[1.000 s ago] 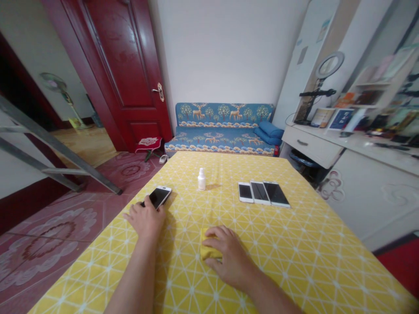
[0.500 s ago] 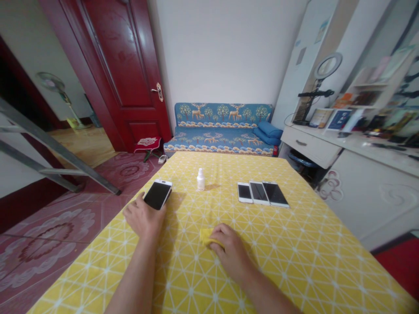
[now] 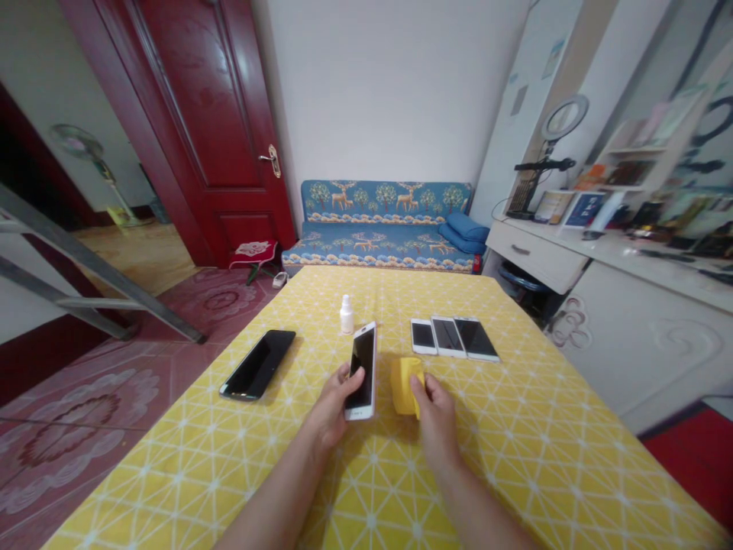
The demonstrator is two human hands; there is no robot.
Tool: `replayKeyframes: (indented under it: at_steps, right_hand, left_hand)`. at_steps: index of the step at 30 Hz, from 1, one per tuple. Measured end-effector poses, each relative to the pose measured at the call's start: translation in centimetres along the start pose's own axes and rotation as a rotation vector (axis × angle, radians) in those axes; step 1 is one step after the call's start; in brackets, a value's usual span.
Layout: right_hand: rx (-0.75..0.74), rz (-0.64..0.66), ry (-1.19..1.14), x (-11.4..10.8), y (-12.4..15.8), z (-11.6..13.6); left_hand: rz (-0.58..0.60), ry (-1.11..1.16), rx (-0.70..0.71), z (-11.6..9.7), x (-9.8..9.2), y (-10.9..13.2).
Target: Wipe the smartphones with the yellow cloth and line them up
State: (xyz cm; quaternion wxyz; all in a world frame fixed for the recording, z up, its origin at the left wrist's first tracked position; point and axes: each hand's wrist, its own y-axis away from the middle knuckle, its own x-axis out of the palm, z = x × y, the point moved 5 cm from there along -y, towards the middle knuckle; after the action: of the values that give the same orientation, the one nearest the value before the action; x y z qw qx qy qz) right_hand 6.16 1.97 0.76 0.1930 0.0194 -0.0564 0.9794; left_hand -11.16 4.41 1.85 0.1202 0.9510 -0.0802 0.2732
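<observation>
A white smartphone (image 3: 363, 367) is gripped in my left hand (image 3: 334, 405), tilted up with its dark screen showing and my thumb lying on its face. Just to its right, my right hand (image 3: 438, 416) pinches a folded yellow cloth (image 3: 405, 388); the two do not touch. A black smartphone (image 3: 259, 365) lies face up on the table to the left. Behind the held phone stands a small white bottle (image 3: 347, 316). Three white-framed phones (image 3: 450, 337) lie side by side, screens up, beyond my right hand.
A yellow patterned tablecloth (image 3: 498, 458) covers the table. Past its far edge is a blue sofa (image 3: 378, 237). On the right stands a white dresser (image 3: 618, 305) crowded with items; a metal ladder (image 3: 103, 275) leans at the left.
My left hand has picked up the white phone and brought it to the middle, uncovering the black phone. My right hand has raised the yellow cloth and shifted it right, towards the held phone's side.
</observation>
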Motion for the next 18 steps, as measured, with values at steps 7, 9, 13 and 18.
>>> replayKeyframes:
  at_steps: [7, 9, 13, 18]
  right_hand:
    - [-0.072, -0.105, 0.014, -1.6, -1.0, 0.4]
    - [-0.169, -0.091, 0.065, -1.6, -0.8, 1.3]
    - [-0.459, 0.085, 0.240, 0.0, 0.8, 3.4]
    - [-0.768, 0.402, 0.484, 3.2, 4.0, 4.6]
  left_hand:
    - [0.291, 0.301, -0.293, 1.7, 1.4, 0.0]
    - [0.378, 0.341, -0.320, 1.7, 1.7, 0.0]
    - [0.403, 0.416, -0.311, 1.6, 1.9, 0.0]
    - [0.272, 0.486, -0.344, 1.7, 1.1, -0.1]
